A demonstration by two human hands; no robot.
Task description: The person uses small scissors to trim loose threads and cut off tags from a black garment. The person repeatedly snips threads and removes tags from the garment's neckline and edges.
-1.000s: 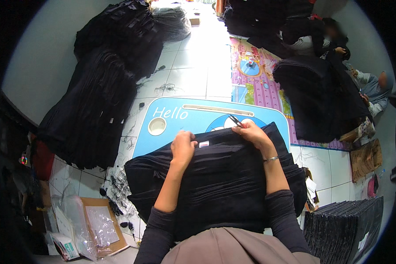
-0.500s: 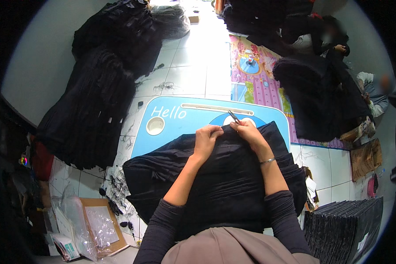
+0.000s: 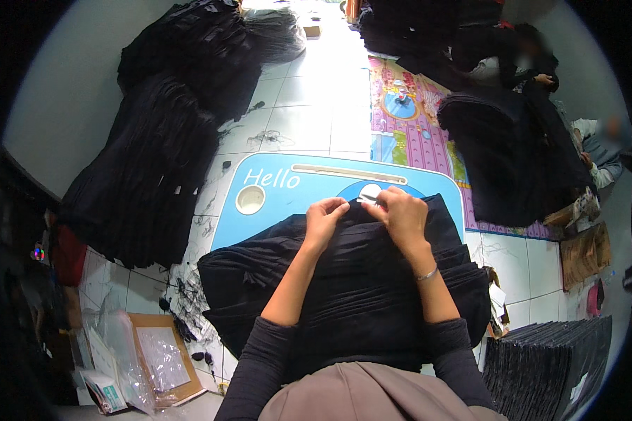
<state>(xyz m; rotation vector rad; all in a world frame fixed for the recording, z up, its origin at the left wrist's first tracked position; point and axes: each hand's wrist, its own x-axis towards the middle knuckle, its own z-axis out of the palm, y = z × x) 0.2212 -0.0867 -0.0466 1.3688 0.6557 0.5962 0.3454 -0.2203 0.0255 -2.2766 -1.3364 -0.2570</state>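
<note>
Black pleated cloth [image 3: 344,281] lies in a layered stack over a light blue lap table [image 3: 235,231] and toward my lap. My left hand [image 3: 323,219] is above the cloth's far edge, thumb and fingertips pinched together; whatever is between them is too small to make out. Close beside it on the right, my right hand [image 3: 404,216] is closed around small thread snips [image 3: 367,199], their tip showing past the fingers and the rest hidden in the palm.
The table has a round cup recess [image 3: 250,200] and a long groove [image 3: 347,172]. Black garment piles [image 3: 144,168] stand at left, with more [image 3: 495,154] at right by two people. Flat black packs [image 3: 548,365] are stacked lower right; plastic-wrapped cardboard [image 3: 165,358] lies lower left.
My right hand has turned palm-down, and the snips' blades have swung from pointing up and away to pointing left. My left hand has shifted slightly left.
</note>
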